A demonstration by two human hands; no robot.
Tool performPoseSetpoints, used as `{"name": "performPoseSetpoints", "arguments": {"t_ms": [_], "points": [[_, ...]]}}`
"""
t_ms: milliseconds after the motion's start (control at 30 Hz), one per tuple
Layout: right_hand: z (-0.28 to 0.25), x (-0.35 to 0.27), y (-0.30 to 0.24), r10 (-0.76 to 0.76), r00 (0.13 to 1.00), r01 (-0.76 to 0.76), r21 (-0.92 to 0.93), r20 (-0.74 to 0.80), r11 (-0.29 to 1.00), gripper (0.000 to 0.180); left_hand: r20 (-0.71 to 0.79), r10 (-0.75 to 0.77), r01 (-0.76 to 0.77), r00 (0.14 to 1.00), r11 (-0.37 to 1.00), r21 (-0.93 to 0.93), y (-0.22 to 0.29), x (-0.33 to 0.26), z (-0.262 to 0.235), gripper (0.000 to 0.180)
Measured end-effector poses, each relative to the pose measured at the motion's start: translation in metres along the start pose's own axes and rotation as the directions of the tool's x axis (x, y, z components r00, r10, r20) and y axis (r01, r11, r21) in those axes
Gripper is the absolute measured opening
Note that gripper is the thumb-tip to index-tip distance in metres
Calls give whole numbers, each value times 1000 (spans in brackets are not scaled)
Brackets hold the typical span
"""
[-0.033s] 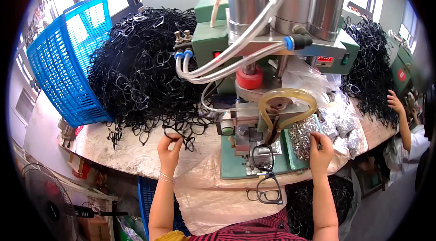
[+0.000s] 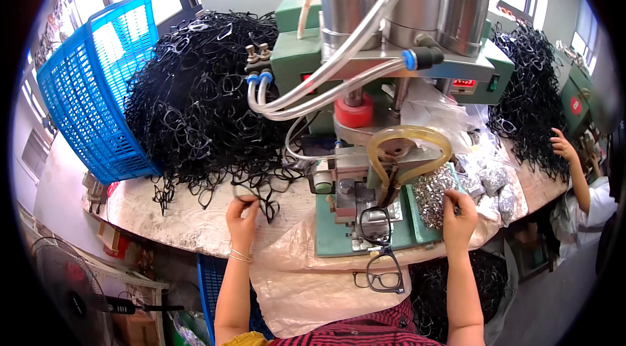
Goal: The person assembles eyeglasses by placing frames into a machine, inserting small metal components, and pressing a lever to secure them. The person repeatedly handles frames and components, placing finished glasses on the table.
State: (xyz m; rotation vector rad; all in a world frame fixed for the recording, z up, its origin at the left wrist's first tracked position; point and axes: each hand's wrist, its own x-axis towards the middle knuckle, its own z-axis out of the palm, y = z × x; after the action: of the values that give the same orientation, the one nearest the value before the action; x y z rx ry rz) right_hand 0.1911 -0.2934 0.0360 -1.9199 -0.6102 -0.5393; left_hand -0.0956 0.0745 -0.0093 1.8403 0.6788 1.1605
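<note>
press machine (image 2: 385, 85): green body, steel cylinders, clear hoses; stands mid-bench on a green base plate.
frame heap (image 2: 195, 105): big tangle of black spectacle frames, spilling from the tipped basket onto the bench.
blue basket (image 2: 91, 92): slatted plastic, lying on its side at far left, mouth toward the heap.
second heap (image 2: 531, 101): more black frames, far right, near another person's hand (image 2: 562, 144).
green tray (image 2: 417, 219): holds a pile of small silvery metal parts (image 2: 433, 193).
left hand (image 2: 242, 212): pinched shut on a black frame (image 2: 257, 193) at the heap's edge.
right hand (image 2: 458, 216): fingers curled over the silvery parts; whether it holds any, cannot tell.
loose frames (image 2: 383, 268): hanging off the base plate's front edge.
</note>
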Motion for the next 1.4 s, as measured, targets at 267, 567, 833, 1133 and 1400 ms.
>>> {"name": "performPoseSetpoints", "arguments": {"t_ms": [267,567,833,1133,1400], "points": [[-27,-19,-43,161,965,-208,229,206,951,12,-209,-162,114,965,968,-225,21,11,-13,11],[35,8,-112,2,962,-152,528,273,836,26,-27,-224,187,974,869,-457,39,-14,52,22],[34,6,-127,140,873,-459,692,467,558,51,105,516,-414,850,777,-475,210,10,72,19],[1,18,-73,-175,931,137,136,320,981,22,320,682,-633,658,731,-256,206,-27,87,12],[2,0,8,-117,986,139,-213,115,967,11,434,759,-711,485,631,-310,194,-30,110,23]]}}
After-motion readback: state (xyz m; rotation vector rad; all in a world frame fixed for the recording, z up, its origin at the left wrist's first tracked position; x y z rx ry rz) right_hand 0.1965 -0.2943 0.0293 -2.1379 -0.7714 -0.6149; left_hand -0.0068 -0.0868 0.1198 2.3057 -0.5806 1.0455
